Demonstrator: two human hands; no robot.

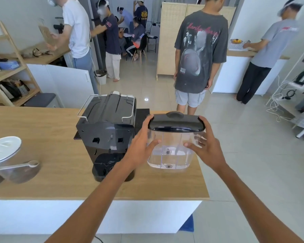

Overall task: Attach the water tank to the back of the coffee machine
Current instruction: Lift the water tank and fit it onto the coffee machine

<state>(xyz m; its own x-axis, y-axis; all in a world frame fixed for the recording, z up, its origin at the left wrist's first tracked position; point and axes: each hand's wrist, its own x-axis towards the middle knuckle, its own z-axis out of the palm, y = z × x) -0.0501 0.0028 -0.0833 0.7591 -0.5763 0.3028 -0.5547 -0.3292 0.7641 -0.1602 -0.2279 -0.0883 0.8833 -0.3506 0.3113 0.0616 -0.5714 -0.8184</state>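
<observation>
A black coffee machine [109, 127] stands on the wooden counter [51, 155] with its back towards me; the round black dock [109, 163] at its base is bare. Right of it is the clear water tank [172, 151] with a black lid [176, 122]. My left hand [142, 146] grips the tank's left side, thumb on the front wall. My right hand [206, 146] grips its right side. The tank sits upright near the counter's right edge, apart from the machine; I cannot tell if it rests on the counter or is slightly lifted.
At the counter's left lie a white lid [3, 148] and a clear container with a plastic scoop [18, 166]. The counter ends just right of the tank. A person in a dark T-shirt [198, 55] stands beyond the counter; several others work further back.
</observation>
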